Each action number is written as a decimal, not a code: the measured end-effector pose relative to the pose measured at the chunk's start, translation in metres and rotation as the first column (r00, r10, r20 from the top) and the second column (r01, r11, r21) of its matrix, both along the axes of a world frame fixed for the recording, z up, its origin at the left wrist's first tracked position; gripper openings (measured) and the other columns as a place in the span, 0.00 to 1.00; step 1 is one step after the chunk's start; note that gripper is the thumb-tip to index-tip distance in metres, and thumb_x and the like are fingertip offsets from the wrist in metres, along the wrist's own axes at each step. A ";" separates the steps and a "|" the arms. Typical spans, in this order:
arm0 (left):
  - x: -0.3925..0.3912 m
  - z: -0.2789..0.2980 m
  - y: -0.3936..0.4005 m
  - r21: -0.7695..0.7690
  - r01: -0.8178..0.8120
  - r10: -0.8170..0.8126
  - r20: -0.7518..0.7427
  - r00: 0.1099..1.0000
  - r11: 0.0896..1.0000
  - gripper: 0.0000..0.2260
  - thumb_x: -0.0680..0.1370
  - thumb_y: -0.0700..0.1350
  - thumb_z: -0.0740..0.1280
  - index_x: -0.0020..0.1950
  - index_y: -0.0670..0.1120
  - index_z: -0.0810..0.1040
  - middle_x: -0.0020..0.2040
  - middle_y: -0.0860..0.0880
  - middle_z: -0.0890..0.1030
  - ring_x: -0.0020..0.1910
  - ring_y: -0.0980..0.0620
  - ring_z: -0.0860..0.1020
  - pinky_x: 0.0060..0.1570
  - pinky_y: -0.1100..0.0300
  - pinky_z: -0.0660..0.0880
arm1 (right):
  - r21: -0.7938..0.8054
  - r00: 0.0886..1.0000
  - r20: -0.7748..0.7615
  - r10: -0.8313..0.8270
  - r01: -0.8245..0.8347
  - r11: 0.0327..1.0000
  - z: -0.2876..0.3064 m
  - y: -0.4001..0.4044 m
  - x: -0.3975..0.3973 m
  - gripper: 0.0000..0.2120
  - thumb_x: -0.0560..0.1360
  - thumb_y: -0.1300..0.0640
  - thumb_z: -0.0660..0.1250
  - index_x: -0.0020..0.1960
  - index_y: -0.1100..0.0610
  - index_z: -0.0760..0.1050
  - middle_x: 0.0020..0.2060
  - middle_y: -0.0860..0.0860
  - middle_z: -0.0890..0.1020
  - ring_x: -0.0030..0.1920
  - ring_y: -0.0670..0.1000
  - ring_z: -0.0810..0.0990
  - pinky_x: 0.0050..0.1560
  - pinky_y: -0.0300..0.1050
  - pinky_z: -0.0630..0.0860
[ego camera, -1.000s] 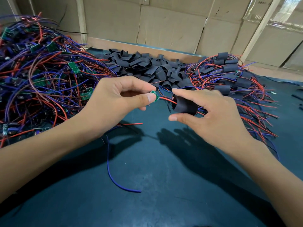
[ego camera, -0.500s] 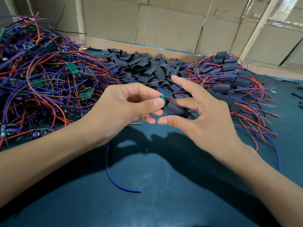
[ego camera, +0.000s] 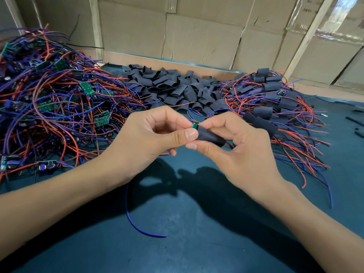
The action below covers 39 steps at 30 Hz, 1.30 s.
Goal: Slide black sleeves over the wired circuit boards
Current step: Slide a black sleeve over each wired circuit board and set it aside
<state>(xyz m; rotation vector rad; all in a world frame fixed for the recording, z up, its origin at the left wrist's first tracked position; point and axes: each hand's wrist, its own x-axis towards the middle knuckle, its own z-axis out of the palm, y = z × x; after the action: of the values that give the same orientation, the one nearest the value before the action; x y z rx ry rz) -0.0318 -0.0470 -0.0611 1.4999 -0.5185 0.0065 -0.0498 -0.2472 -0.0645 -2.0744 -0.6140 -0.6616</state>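
Cardboard walls are backing a dark mat (ego camera: pixel 177 243) where the left hand (ego camera: pixel 149 138) is pinching a green board (ego camera: pixel 194 126) by its edge, likely to steady it, while the right hand (ego camera: pixel 240 152) is gripping a sleeve (ego camera: pixel 210 135) between thumb and fingers, nearly covering the board.

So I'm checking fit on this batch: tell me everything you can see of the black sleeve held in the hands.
The black sleeve is a short matte tube, seemingly soft and somewhat flattened, lying tilted, its right end lower. The right hand pinches it between thumb and fingers above the dark green mat. Its left mouth meets the circuit board, whose green edge just shows, gripped by the left hand. A red wire leaves its right end.
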 end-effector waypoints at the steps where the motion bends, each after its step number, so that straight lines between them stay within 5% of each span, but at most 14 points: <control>1: -0.001 0.001 0.000 0.022 -0.012 0.010 0.057 0.998 1.000 0.05 0.71 0.46 0.79 0.43 0.51 0.85 0.36 0.53 0.83 0.31 0.55 0.77 0.35 0.61 0.77 | -0.005 1.000 0.014 -0.007 0.007 1.000 0.001 -0.002 0.001 0.13 0.70 0.51 0.80 0.51 0.51 0.80 0.45 0.39 0.87 0.45 0.38 0.84 0.50 0.30 0.74; 10: -0.004 0.005 0.001 0.115 -0.057 0.031 0.217 0.976 0.992 0.05 0.72 0.44 0.76 0.47 0.48 0.85 0.40 0.50 0.85 0.36 0.57 0.78 0.34 0.60 0.78 | -0.113 0.994 0.105 0.036 -0.024 0.993 0.007 -0.013 0.002 0.15 0.72 0.49 0.76 0.54 0.56 0.82 0.45 0.47 0.87 0.44 0.48 0.84 0.49 0.38 0.77; 13: 0.001 0.005 0.005 0.192 0.050 -0.076 0.133 0.988 0.980 0.06 0.71 0.44 0.75 0.47 0.45 0.85 0.41 0.52 0.84 0.38 0.58 0.78 0.34 0.61 0.76 | -0.357 0.987 0.113 0.115 -0.068 0.932 0.011 -0.022 0.004 0.17 0.76 0.46 0.72 0.58 0.57 0.80 0.48 0.46 0.85 0.46 0.48 0.82 0.50 0.39 0.76; 15: 0.003 0.004 0.011 0.343 0.076 -0.158 0.216 0.963 0.936 0.09 0.73 0.45 0.74 0.52 0.48 0.86 0.47 0.51 0.83 0.42 0.57 0.79 0.37 0.58 0.76 | -0.529 0.967 0.217 0.130 0.005 0.849 0.016 -0.034 0.010 0.17 0.79 0.47 0.68 0.59 0.58 0.80 0.51 0.48 0.84 0.49 0.50 0.81 0.54 0.42 0.75; 17: 0.008 0.005 0.020 0.556 -0.115 -0.215 0.494 0.843 0.823 0.12 0.77 0.47 0.72 0.61 0.50 0.84 0.52 0.53 0.81 0.49 0.55 0.79 0.46 0.56 0.77 | -0.507 0.942 0.333 0.039 0.144 0.849 0.025 -0.053 0.019 0.14 0.80 0.49 0.68 0.60 0.57 0.80 0.52 0.44 0.82 0.52 0.50 0.79 0.59 0.38 0.71; 20: 0.026 0.012 0.039 0.602 -0.501 -0.231 0.752 0.617 0.621 0.15 0.81 0.53 0.67 0.66 0.51 0.81 0.54 0.52 0.80 0.53 0.48 0.76 0.58 0.49 0.73 | -0.279 0.884 0.381 -0.272 0.390 0.878 0.037 -0.093 0.031 0.13 0.80 0.46 0.68 0.62 0.50 0.79 0.53 0.39 0.78 0.55 0.51 0.79 0.63 0.40 0.70; 23: 0.049 0.012 0.065 0.714 -0.641 -0.023 0.673 0.739 0.282 0.23 0.81 0.60 0.62 0.74 0.54 0.72 0.64 0.47 0.76 0.61 0.42 0.70 0.65 0.44 0.69 | -0.126 0.775 0.400 -0.489 0.575 0.809 0.037 -0.127 0.043 0.12 0.81 0.46 0.67 0.61 0.51 0.77 0.51 0.51 0.82 0.54 0.60 0.79 0.58 0.55 0.74; 25: 0.057 0.007 0.077 0.812 -0.584 0.079 0.584 0.808 -0.026 0.29 0.78 0.63 0.63 0.76 0.53 0.67 0.71 0.47 0.69 0.68 0.41 0.64 0.67 0.43 0.65 | -0.163 0.742 0.412 -0.529 0.632 0.758 0.032 -0.137 0.051 0.13 0.81 0.48 0.67 0.59 0.56 0.79 0.52 0.57 0.83 0.54 0.61 0.78 0.58 0.55 0.72; 26: 0.059 0.002 0.079 0.816 -0.567 0.082 0.576 0.813 -0.110 0.29 0.78 0.63 0.63 0.76 0.51 0.68 0.72 0.47 0.68 0.69 0.41 0.62 0.67 0.43 0.65 | -0.228 0.756 0.388 -0.527 0.633 0.740 0.029 -0.140 0.055 0.13 0.81 0.48 0.67 0.58 0.58 0.80 0.52 0.57 0.83 0.54 0.61 0.78 0.57 0.55 0.71; 32: 0.063 -0.004 0.065 0.770 -0.603 0.013 0.619 0.785 -0.208 0.16 0.81 0.55 0.64 0.59 0.45 0.80 0.55 0.44 0.76 0.59 0.40 0.74 0.56 0.48 0.72 | -0.548 0.771 0.076 -0.633 0.562 0.620 0.009 -0.132 0.063 0.15 0.84 0.48 0.60 0.63 0.52 0.81 0.60 0.57 0.83 0.62 0.65 0.76 0.60 0.61 0.72; 35: 0.065 -0.004 0.068 0.764 -0.621 -0.026 0.627 0.779 -0.173 0.12 0.82 0.54 0.61 0.55 0.48 0.78 0.51 0.48 0.78 0.55 0.43 0.79 0.52 0.51 0.69 | -0.483 0.750 0.081 -0.656 0.606 0.633 0.011 -0.127 0.062 0.18 0.85 0.48 0.55 0.69 0.50 0.77 0.68 0.53 0.79 0.68 0.63 0.73 0.64 0.61 0.66; 39: 0.066 -0.008 0.070 0.723 -0.667 -0.103 0.660 0.744 -0.180 0.13 0.83 0.56 0.59 0.56 0.48 0.74 0.53 0.50 0.77 0.56 0.45 0.77 0.50 0.51 0.63 | -0.299 0.798 0.202 -0.568 0.603 0.740 0.018 -0.110 0.052 0.16 0.84 0.52 0.59 0.68 0.53 0.78 0.63 0.56 0.81 0.64 0.63 0.75 0.66 0.65 0.68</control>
<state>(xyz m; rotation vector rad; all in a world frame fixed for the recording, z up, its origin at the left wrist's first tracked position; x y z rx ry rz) 0.0346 0.0226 -0.0688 3.3278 -0.5565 0.6215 0.0024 -0.3569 -0.0460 -2.6148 -0.1021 -1.0812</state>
